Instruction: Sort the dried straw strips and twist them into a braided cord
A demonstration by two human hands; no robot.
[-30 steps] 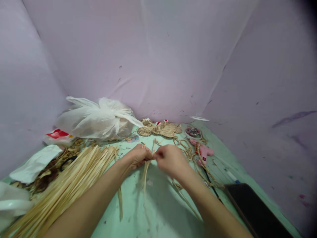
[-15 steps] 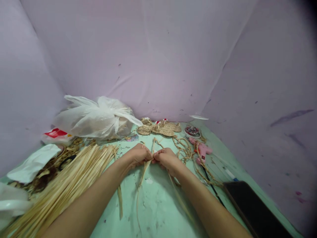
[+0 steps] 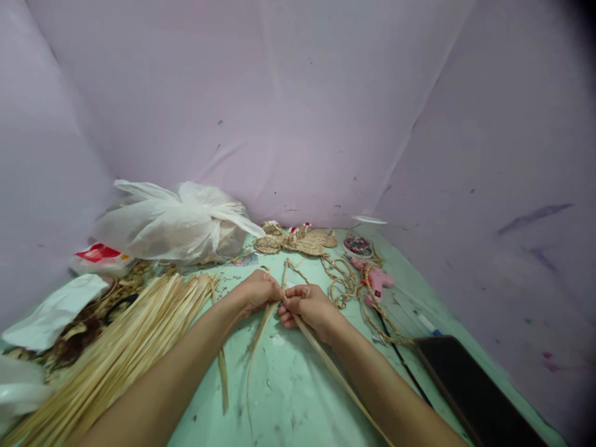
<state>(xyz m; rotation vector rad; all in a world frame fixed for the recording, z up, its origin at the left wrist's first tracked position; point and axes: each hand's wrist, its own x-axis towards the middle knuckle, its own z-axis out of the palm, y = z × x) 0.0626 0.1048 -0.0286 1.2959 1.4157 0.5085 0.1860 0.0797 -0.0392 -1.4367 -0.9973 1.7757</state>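
Note:
My left hand (image 3: 263, 290) is closed in a pinch on pale fibre strands (image 3: 261, 335), whose loose ends trail toward me over the green tabletop. Right beside it, my right hand (image 3: 307, 308) grips a long flat fibre strip (image 3: 330, 366) that runs down past my right forearm. Both sets of fingertips meet at the lower end of a twisted cord (image 3: 285, 276), which loops away behind them and goes on toward a tangle of finished cord (image 3: 344, 279). The exact crossing of strands between the fingers is hidden.
Left lies a bundle of dry fibre strips (image 3: 125, 335), with a knotted white plastic bag (image 3: 186, 220) behind. Woven pieces (image 3: 298, 241) rest by the wall. A bead dish (image 3: 357, 246), pink glue gun (image 3: 377, 279) and dark phone-like slab (image 3: 470, 385) are at right.
My right hand has turned, its fingers curling lower, and its strip now stretches tauter toward me. My left hand keeps its pinch. The whole view has shifted slightly.

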